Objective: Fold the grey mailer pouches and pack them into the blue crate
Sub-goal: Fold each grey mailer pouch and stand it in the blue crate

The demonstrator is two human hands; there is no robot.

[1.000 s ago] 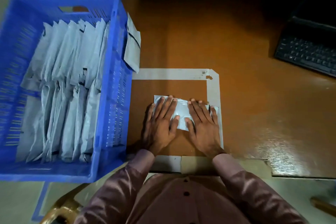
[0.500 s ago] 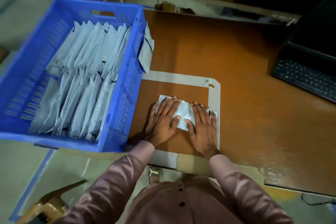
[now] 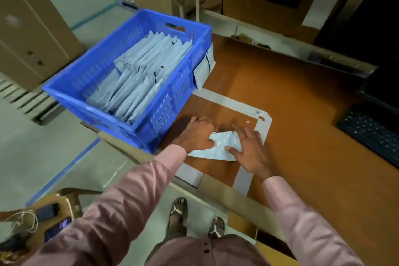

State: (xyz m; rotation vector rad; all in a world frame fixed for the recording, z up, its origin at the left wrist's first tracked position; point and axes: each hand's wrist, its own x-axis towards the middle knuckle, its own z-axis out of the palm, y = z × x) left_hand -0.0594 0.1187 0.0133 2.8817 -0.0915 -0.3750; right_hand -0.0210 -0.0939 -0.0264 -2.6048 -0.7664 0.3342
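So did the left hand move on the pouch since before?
Yes. The left hand now grips the grey pouch at its crate-side end, nearer the blue crate, judged against the taped square.

Dim indoor light, warm cast. Soft sheen on brown tabletop (image 3: 302,114) at right. Dark shadow over keyboard (image 3: 371,134) corner. Motion blur throughout; sleeves and floor smeared. Wide-angle bending at edges, verticals leaned outward.

A crumpled, folded grey mailer pouch (image 3: 220,147) lies flat on the counter (image 3: 302,136), its left end pinched by the left hand (image 3: 197,135) and its right end under the right hand (image 3: 250,149). Just beyond the left hand stands the blue crate (image 3: 90,90), holding folded pouches (image 3: 140,80) upright in rows.
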